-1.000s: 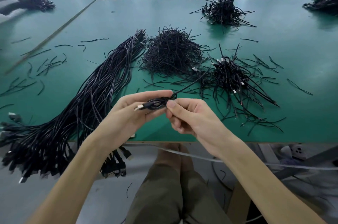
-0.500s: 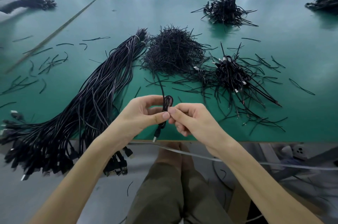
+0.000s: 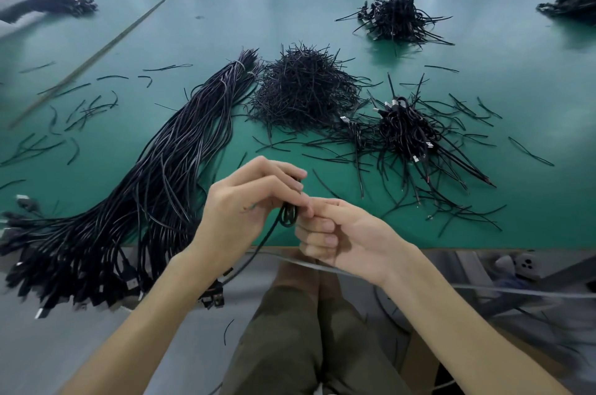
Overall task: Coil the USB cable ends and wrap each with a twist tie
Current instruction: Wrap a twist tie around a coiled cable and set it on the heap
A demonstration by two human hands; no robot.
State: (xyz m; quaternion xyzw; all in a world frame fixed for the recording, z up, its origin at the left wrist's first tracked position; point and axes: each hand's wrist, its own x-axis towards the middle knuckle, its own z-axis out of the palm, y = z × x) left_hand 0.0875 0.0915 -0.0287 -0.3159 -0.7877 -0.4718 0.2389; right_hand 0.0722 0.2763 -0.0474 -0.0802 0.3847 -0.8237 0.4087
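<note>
Pinching a small cable coil (image 3: 288, 216) between two hands, just above the table edge (image 3: 451, 243).
Gripping it in the curled fingers of the left hand (image 3: 245, 211); nipping it with the bent fingertips of the right hand (image 3: 345, 233), remaining fingers clenched. Trailing its loose tail down beneath the left fingers. Well beyond the fingertips, a heap of ties (image 3: 303, 91).

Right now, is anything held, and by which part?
One cable, by its coiled end: the left hand grips the coil's top and the right hand pinches its side. The rest hangs loose.
</note>
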